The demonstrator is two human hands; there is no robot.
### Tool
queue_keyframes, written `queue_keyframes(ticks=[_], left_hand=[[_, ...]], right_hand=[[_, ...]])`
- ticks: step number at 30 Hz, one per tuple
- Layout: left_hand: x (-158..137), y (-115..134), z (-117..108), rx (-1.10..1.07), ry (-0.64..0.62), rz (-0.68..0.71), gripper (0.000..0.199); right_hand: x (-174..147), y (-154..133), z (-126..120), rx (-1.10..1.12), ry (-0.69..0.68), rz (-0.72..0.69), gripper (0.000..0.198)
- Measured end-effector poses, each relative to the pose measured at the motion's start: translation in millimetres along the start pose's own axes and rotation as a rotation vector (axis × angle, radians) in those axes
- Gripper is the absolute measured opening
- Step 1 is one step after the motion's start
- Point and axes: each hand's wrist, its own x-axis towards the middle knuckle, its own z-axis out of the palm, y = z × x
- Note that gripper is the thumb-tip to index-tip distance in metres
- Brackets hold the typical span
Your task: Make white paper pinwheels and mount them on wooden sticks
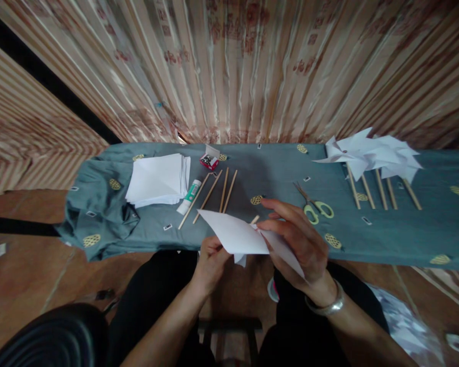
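Observation:
A white paper pinwheel (pixel 233 230) is held up at the front edge of the table, above my lap. The tip of a wooden stick (pixel 255 220) shows behind its centre; the rest of that stick is hidden. My left hand (pixel 213 261) is closed, pinching the pinwheel's lower left edge. On the other side, my right hand (pixel 300 244) curves around a blade, its thumb hidden by the paper and its fingers bent over near the centre. Scissors with green handles (pixel 314 209) lie just beyond my right hand.
A paper stack (pixel 156 178), a glue stick (pixel 189 196), loose wooden sticks (pixel 207 196) and an open red box of small metal pieces (pixel 209 159) lie on the left. Several pinwheels on sticks (pixel 371 158) lie at the right of the cloth-covered table (pixel 275 173). A curtain (pixel 233 71) hangs behind.

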Motion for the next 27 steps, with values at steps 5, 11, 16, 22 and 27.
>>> queue_keyframes(ticks=[5,11,16,22,27], left_hand=[[0,-2,-4,0.031,-0.012,0.077,0.025],[0,8,-5,0.127,-0.024,0.163,0.028],[1,11,-5,0.11,-0.03,0.158,0.026],[0,11,-5,0.085,-0.026,0.137,0.023],[0,9,-4,0.102,-0.028,0.115,0.022]], right_hand=[[3,0,2,-0.007,-0.002,0.031,0.017],[2,2,6,0.097,-0.013,0.171,0.015],[0,0,10,0.2,0.013,0.351,0.008],[4,-5,13,0.375,0.065,0.62,0.031],[4,0,14,0.5,0.051,0.772,0.03]])
